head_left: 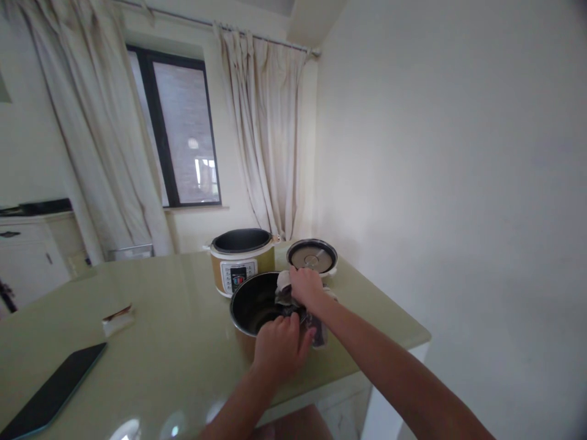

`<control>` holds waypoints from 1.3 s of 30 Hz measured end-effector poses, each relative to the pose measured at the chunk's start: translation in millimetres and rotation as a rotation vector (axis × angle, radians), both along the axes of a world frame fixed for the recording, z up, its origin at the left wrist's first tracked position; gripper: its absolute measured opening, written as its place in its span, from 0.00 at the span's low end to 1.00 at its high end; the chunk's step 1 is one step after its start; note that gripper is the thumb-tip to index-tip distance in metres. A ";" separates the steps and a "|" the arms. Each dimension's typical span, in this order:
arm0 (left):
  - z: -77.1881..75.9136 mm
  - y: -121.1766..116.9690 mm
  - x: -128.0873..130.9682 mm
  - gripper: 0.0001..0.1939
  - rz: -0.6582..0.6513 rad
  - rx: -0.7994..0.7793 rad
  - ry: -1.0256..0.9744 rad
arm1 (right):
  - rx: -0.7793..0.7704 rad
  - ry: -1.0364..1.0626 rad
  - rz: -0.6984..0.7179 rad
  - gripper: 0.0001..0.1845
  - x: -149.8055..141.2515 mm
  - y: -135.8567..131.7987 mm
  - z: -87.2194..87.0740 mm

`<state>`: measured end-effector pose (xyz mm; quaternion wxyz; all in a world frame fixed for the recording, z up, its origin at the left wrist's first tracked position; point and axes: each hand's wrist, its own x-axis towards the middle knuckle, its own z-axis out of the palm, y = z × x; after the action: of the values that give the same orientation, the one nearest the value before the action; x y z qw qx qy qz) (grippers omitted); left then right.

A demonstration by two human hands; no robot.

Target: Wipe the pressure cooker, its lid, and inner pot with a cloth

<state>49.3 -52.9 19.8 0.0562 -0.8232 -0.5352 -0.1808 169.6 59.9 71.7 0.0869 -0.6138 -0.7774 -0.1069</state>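
A dark inner pot (252, 302) stands on the table, its opening facing up and its outside brownish. My left hand (280, 343) grips the pot's near rim, fingers curled over the edge. On the right side of the rim, my right hand (306, 286) is closed on a crumpled grey and white cloth (318, 333), part of which hangs down outside the pot. Just behind stands the electric cooker body (266, 260), open at the top, with a control panel on its front. Beside it the round cooker lid (312, 255) lies with its metal underside up.
A dark flat tablet-like device (55, 388) lies at the left of the glossy pale green table (174, 324). Near it is a small white packet (118, 320). A white wall (449, 183) runs along the right; a curtained window (186, 128) is behind.
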 end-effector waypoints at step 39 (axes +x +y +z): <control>-13.1 41.4 -67.2 0.26 -0.180 0.206 -0.074 | 0.030 1.163 -0.046 0.35 62.0 4.1 -122.1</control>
<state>-17.8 -11.5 6.7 0.1042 -0.8506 -0.4396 -0.2693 231.6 64.0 -50.4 0.5061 -0.5869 -0.5868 0.2349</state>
